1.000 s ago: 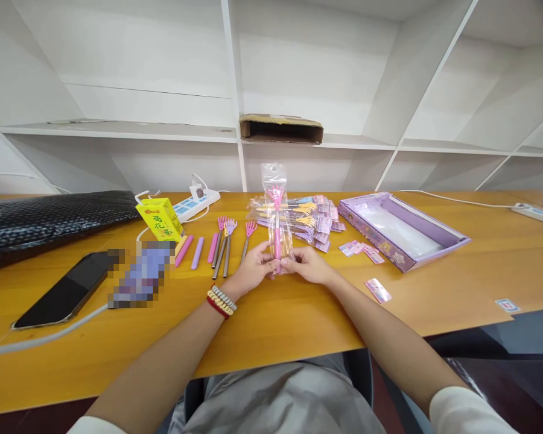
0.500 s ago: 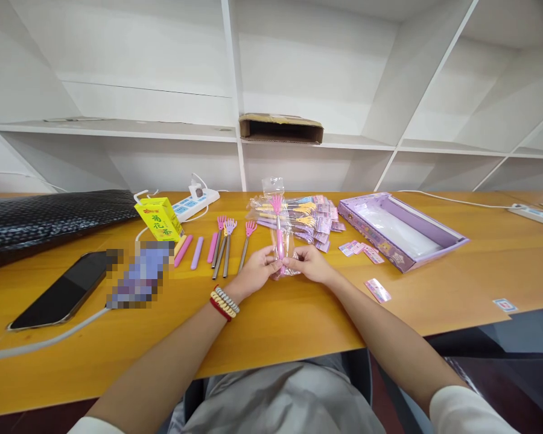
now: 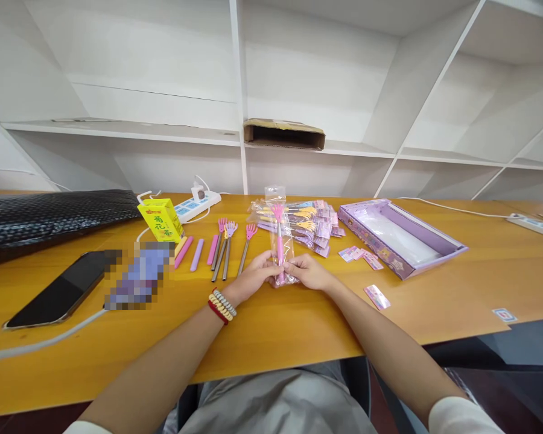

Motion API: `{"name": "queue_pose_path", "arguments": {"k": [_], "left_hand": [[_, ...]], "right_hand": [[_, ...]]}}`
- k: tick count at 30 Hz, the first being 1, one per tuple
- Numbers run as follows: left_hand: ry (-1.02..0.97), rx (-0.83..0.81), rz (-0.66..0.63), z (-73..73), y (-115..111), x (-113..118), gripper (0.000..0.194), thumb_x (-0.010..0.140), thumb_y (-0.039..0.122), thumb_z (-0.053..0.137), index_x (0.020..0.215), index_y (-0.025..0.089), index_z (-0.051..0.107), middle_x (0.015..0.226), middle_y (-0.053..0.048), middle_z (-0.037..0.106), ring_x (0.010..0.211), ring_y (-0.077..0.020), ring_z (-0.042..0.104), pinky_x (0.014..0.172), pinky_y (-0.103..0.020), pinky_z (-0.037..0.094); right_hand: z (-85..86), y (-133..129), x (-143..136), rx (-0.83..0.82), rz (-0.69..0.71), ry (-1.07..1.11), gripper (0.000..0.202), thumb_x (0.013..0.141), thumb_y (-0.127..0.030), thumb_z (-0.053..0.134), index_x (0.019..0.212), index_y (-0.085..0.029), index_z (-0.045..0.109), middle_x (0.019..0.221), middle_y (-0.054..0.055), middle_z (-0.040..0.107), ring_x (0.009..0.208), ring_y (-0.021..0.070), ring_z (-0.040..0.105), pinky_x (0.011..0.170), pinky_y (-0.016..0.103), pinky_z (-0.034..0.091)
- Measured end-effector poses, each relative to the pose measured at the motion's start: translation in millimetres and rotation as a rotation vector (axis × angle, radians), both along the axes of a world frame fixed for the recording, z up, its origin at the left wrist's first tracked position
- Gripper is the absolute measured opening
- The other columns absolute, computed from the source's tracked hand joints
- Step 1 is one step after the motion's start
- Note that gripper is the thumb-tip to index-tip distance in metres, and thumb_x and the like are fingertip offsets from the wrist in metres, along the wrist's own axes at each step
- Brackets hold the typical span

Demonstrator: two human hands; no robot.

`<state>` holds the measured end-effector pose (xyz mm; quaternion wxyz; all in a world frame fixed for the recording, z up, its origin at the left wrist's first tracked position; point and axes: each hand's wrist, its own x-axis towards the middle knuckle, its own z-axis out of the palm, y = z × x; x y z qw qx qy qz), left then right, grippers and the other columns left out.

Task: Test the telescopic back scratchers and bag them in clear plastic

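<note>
Both hands pinch the lower end of a clear plastic bag (image 3: 288, 241) with a pink back scratcher (image 3: 279, 232) inside, its claw pointing away from me. My left hand (image 3: 256, 274) grips the left side, thumb across the front. On the right side, my right hand (image 3: 308, 271) has its thumb on the bag too. Beside my left hand lie several back scratcher rods (image 3: 226, 253) with claw heads, and coloured handle tubes (image 3: 197, 254). Just beyond the bag is a pile of bagged back scratchers (image 3: 314, 220) with printed cards.
An open purple box (image 3: 391, 265) stands at right, with small printed cards (image 3: 377, 297) near it. To the left are a yellow drink carton (image 3: 161, 220), a power strip (image 3: 198, 206), a phone (image 3: 66, 289) and a white cable (image 3: 49, 343). A cardboard box (image 3: 284, 134) sits on the shelf.
The bag with the pink back scratcher sits slightly lower in view, and the camera has tilted a little. Both hands keep the same grip.
</note>
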<state>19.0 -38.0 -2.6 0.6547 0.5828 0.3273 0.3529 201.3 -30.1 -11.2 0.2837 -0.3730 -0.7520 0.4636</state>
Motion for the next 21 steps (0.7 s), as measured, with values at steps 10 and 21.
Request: {"name": "queue_pose_path", "arguments": {"k": [10,21], "left_hand": [[-0.033,0.053,0.01,-1.9,3.5,2.4,0.041,0.071,0.035,0.068,0.102,0.015,0.05,0.075,-0.001,0.061,0.063,-0.0115,0.057,0.061,-0.027,0.048],[0.069,0.148,0.048,-3.4,4.2,2.2,0.034,0.074,0.037,0.061,0.1,0.016,0.053,0.084,-0.003,0.059,0.066,-0.0118,0.054,0.054,-0.024,0.046]], "right_hand": [[-2.7,2.9,1.9,0.009,-0.059,-0.012,0.062,0.078,-0.066,0.042,0.068,-0.01,0.065,0.05,-0.002,0.043,0.049,0.0069,0.029,0.046,0.021,0.022],[1.2,2.7,3.6,0.114,-0.03,-0.099,0.054,0.081,-0.06,0.042,0.054,-0.014,0.05,0.05,-0.004,0.032,0.048,0.0063,0.026,0.046,0.022,0.02]]}}
